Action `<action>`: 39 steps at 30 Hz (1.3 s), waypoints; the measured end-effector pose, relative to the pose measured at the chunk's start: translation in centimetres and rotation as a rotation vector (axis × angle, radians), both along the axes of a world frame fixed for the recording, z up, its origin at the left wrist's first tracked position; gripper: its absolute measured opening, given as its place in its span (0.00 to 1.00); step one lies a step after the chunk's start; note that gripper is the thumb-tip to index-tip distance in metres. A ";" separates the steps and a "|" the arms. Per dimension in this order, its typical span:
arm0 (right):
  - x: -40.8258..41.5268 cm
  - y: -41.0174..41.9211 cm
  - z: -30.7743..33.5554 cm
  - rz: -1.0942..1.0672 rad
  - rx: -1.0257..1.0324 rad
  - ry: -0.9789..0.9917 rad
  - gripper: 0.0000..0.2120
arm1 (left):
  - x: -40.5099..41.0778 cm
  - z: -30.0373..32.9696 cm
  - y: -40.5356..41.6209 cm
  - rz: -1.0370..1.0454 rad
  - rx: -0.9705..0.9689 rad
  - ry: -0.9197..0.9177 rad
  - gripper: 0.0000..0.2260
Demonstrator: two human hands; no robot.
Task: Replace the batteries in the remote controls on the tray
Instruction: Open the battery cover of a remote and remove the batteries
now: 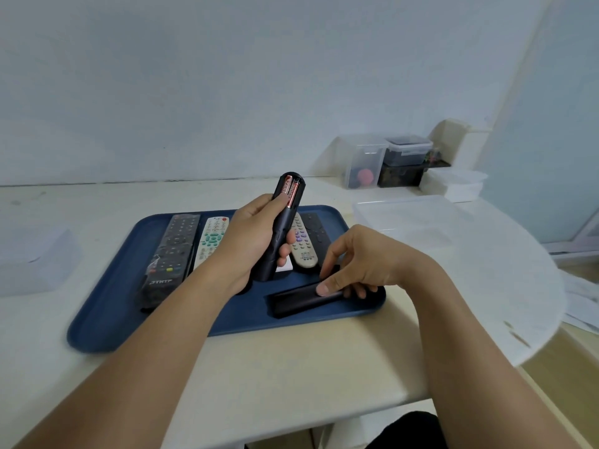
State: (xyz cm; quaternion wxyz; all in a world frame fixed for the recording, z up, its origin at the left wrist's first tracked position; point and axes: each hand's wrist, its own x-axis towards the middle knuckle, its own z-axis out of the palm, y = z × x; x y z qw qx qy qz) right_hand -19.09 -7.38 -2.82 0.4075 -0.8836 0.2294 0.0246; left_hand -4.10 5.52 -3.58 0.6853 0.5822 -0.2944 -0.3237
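Left grip (256,241) curled, raised; right grip (353,264) pinching, low.

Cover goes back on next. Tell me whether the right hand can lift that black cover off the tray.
Probably yes: the right hand already grips the black cover, and nothing lies on it.

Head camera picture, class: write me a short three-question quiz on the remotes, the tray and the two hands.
1. True or false: the black remote held upright in the left hand has its battery bay open with batteries inside.
2. What does the right hand grip? A) the long black cover lying on the blue tray B) a white remote C) a clear box
3. Fill in: the white remote with green buttons lies on the ____.

Key: 1 true; 2 A; 3 tray.
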 end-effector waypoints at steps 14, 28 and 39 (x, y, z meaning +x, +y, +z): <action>-6.4 -9.0 0.3 -0.019 -0.971 -0.082 0.40 | -4.3 1.3 -3.4 -0.040 0.012 -0.023 0.09; -5.0 -11.3 -1.7 0.061 -1.000 -0.176 0.34 | -7.0 -1.7 -9.6 0.059 0.047 0.012 0.12; -6.0 -11.4 -0.3 -0.060 -0.682 -0.326 0.30 | -7.0 -2.6 -10.1 0.082 0.016 -0.087 0.19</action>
